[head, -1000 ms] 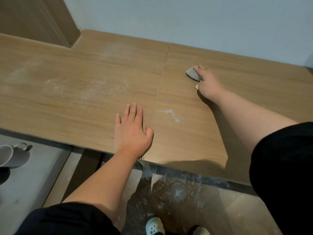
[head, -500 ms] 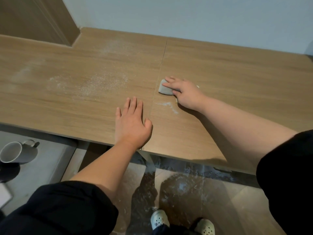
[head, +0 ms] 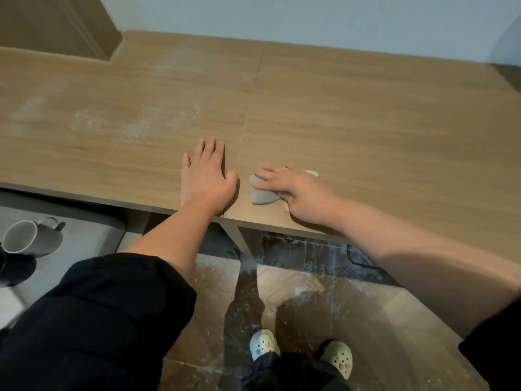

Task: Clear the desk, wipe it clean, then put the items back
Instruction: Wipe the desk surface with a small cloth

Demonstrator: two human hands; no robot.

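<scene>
The wooden desk (head: 366, 114) fills the upper half of the view, with a seam down its middle. White powder (head: 152, 119) is smeared over its left half. My left hand (head: 207, 176) lies flat, palm down, near the front edge just left of the seam. My right hand (head: 296, 190) presses a small grey cloth (head: 260, 194) onto the desk with straight fingers, right beside the left hand and close to the front edge.
A grey mug (head: 28, 238) lies on its side on a grey surface at lower left, below the desk. The floor (head: 296, 292) under the desk edge is dusted with white powder. My feet in white clogs (head: 263, 344) stand there. A wooden panel (head: 56, 24) rises at far left.
My right hand has dragged the cloth from the far middle of the desk toward me, over the small white streak near the seam, down to the front edge. The left hand stayed put.
</scene>
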